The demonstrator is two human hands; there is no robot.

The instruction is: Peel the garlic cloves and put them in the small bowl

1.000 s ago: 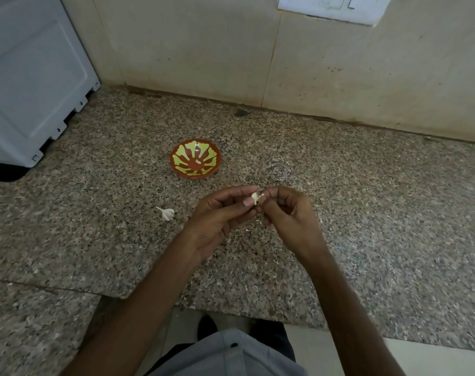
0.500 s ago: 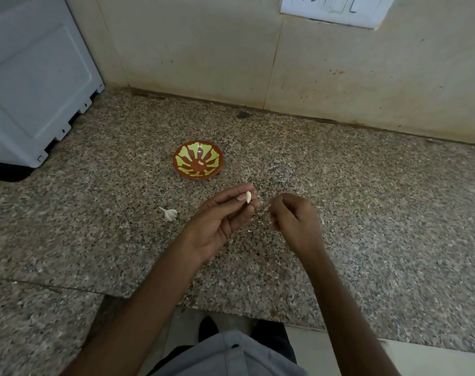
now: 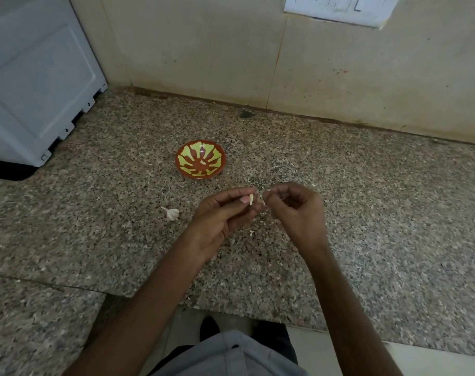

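Speckled granite counter against a beige tiled wall. White switch plate far right on the wall, white appliance far left. Small bowl sits mid-counter, red-brown with a yellow-green petal pattern, upright; can't tell if anything is in it. Garlic piece, white with a stalk tip, lies on the counter near-left of the bowl and left of the hands. Loose peel scrap on the counter just below the fingertips.

Left hand: palm up, thumb and forefinger clamped on a pale garlic clove, held near-right of the bowl, off the counter. Right hand: fingers curled, thumb and forefinger tips pinched on a tiny skin fleck, just beside the clove, not touching it.
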